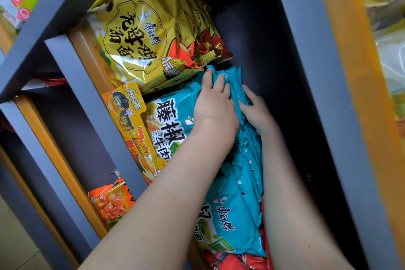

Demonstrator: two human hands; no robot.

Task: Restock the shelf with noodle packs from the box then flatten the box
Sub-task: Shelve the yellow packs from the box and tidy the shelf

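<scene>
Shelf (pixel 263 46): dark board w/ grey frame and an orange strip along the front edge. View is tilted, so the front edge runs down the left of the picture.
Teal noodle pks (pixel 232 199): standing on edge in a row on the shelf, front to back. The front pk's printed face is at the front edge; the rest are packed tight behind it.
L hand (pixel 215 98): laid over the top of the teal row at the end nearest the yellow row. Fingers (pixel 208 79) bent over the pk tops, grasping them.
R hand (pixel 255 107): behind the teal row, toward the shelf back, palm against the rearmost pk. Fingertips partly buried in the wrappers, so can't tell if grasping or just pressing.
Both hands: close together, w/ the pk tops bunched btw them.
Yellow noodle pks (pixel 133 35): next row on the same shelf, also front to back, touching the teal row at its end.
Red pks (pixel 252 258): other side of the teal row, mostly covered by it.
Promo tag (pixel 129 116): orange-yellow card on the front edge, just beside the front teal pk.
Orange pk (pixel 111 204): on the lower shelf (pixel 72 129), at its front edge.
</scene>
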